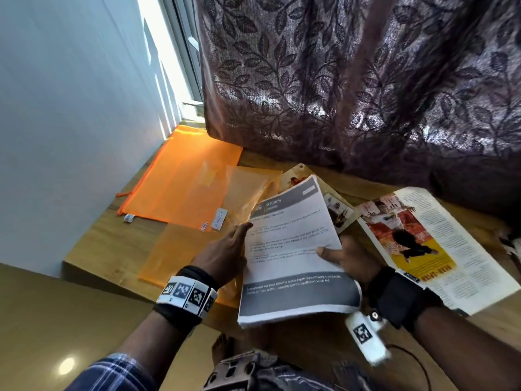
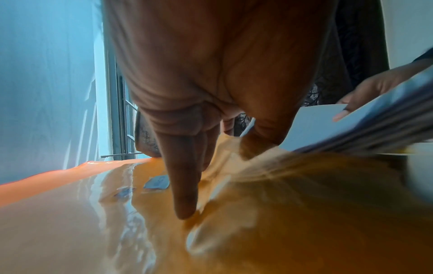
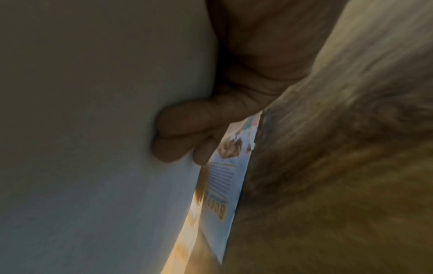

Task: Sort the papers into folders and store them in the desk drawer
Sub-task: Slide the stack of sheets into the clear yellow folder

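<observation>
A home room: a leaf-patterned curtain (image 1: 366,80) hangs over a wooden desk (image 1: 93,244) beside a barred window (image 2: 121,118).

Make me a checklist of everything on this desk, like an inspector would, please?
Surface: wooden desk, mostly covered near the window.
Job's things: stack of papers, top sheet headed KITCHEN, tilted up; bright orange zip folder; paler orange folders beneath the hands, one tagged KITCHEN.
Clutter: open magazine at right; recipe cards behind the stack.
Grippers: left hand rests against the stack's left edge, one finger pressing a folder; right hand pinches the stack.
Cables: thin black cord by the right wrist.
Surroundings: leaf-patterned curtain, window, pale wall.
</observation>
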Demonstrator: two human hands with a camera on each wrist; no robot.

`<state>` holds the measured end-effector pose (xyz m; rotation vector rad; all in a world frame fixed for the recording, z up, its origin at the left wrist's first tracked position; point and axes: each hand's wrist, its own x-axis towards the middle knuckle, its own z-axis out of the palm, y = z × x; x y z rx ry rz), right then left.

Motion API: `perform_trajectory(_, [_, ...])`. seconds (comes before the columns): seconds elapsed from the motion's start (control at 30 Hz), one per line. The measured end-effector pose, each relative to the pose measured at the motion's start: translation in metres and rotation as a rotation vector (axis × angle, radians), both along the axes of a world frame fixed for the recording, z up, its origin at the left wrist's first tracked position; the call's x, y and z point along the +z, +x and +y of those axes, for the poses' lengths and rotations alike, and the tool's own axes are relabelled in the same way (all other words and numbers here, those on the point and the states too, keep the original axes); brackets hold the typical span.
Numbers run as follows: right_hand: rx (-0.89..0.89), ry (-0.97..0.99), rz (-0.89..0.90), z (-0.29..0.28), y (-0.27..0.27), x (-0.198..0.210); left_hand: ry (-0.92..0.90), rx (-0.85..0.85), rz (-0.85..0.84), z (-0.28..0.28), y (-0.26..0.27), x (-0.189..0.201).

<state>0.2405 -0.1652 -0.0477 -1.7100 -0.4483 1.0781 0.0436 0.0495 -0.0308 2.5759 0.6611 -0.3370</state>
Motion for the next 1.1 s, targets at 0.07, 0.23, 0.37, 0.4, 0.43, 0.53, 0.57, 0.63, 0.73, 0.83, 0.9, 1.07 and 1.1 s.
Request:
perform_trajectory(0.07, [0.002,-0.013,-0.073,0.009,0.011,-0.001,0.005,-0.024,0.043,0.001,-0.001,0.002])
perform_trajectory(0.23, [-0.087,-0.070,-0.282,0.028,0.030,-0.012,-0.096,-0.104,0.162,0.008,-0.005,0.015])
perform_trajectory(0.37, [-0.094,-0.081,-0.322,0.036,0.020,-0.019,-0.127,-0.129,0.206,0.017,-0.008,0.025])
perform_trajectory(0.4, [-0.103,-0.083,-0.328,0.037,0.017,-0.022,-0.132,-0.135,0.218,0.018,-0.009,0.026])
perform_trajectory(0.43, [-0.125,-0.087,-0.316,0.038,0.017,-0.024,-0.139,-0.138,0.223,0.019,-0.009,0.025])
perform_trajectory(0.53, [-0.212,-0.080,-0.213,0.037,0.014,-0.031,-0.152,-0.147,0.224,0.014,-0.012,0.021])
perform_trajectory(0.57, [-0.229,-0.066,-0.179,0.035,0.012,-0.033,-0.153,-0.154,0.222,0.012,-0.012,0.017])
perform_trajectory(0.63, [-0.220,-0.049,-0.190,0.034,0.007,-0.039,-0.176,-0.155,0.221,0.009,-0.013,0.011])
perform_trajectory(0.73, [-0.198,-0.050,-0.240,0.033,-0.001,-0.045,-0.227,-0.156,0.218,0.009,-0.012,0.012])
perform_trajectory(0.83, [-0.188,-0.066,-0.285,0.033,-0.004,-0.048,-0.276,-0.151,0.238,0.013,-0.011,0.019])
perform_trajectory(0.9, [-0.204,-0.074,-0.289,0.034,-0.006,-0.047,-0.288,-0.150,0.250,0.015,-0.012,0.020])
perform_trajectory(1.07, [-0.283,-0.096,-0.260,0.044,-0.024,-0.050,-0.143,-0.184,0.256,-0.004,-0.006,0.018])
perform_trajectory(1.1, [-0.284,-0.084,-0.250,0.047,-0.030,-0.049,-0.051,-0.180,0.262,-0.013,-0.003,0.015])
